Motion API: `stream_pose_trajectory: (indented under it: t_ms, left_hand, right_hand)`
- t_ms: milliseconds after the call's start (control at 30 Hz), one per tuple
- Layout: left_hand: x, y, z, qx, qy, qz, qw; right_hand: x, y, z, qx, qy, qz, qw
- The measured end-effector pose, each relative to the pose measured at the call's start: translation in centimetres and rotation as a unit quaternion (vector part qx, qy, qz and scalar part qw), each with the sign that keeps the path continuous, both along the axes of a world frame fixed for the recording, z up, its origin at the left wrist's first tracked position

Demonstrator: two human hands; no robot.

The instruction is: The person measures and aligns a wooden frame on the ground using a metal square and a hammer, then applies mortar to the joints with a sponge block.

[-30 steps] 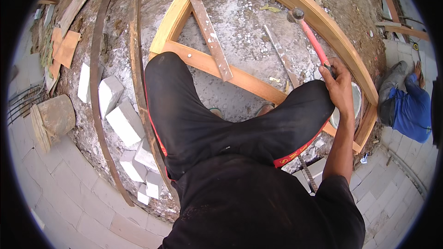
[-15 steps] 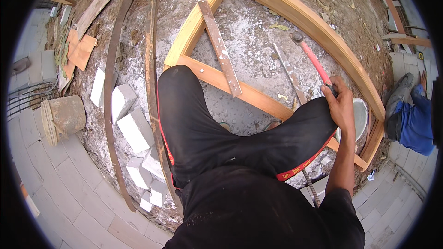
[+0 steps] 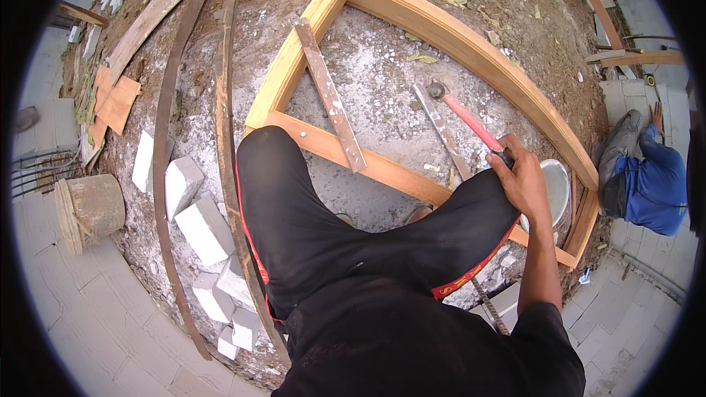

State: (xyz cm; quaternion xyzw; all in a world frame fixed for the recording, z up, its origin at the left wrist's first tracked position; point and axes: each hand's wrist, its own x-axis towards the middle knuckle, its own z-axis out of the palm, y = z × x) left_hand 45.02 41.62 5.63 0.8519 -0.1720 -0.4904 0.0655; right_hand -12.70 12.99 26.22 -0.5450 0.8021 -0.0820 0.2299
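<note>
My right hand (image 3: 522, 176) is closed round the dark grip of a hammer (image 3: 472, 122) beside my right knee. The hammer has a red handle, and its dark head points away from me and to the left. A wooden frame (image 3: 471, 49) of pale orange timber lies on the ground around my legs. One of its bars (image 3: 401, 176) crosses in front of my knees. A paint-spotted board (image 3: 328, 92) rests across the frame's left side and that bar. Near the hammer head lies a narrow flat strip (image 3: 443, 129). My left hand is out of sight.
Two long dark strips (image 3: 173, 103) run along my left, with white blocks (image 3: 204, 231) beside them. A dirty bucket (image 3: 92, 209) lies farther left. At my right is a pale round basin (image 3: 555, 190). A person in blue (image 3: 651, 184) is at the far right.
The view has shifted, so most of the scene sits slightly lower and more to the left. The hammer's head has tipped lower, with my right hand still gripping it.
</note>
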Motion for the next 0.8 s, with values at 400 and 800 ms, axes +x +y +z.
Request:
stream_pose_trajectory:
  t_ms: [400, 800]
  left_hand:
    - [-1.0, 4.0, 0.5, 0.020, -0.005, 0.024, 1.000]
    - [4.6, -8.0, 14.0, 0.068, -0.145, -0.237, 0.958]
  right_hand:
    - [-0.7, -1.4, -0.3, 0.007, 0.026, 0.044, 0.999]
    - [-3.7, -2.9, -4.7, -0.091, -0.093, 0.137, 0.982]
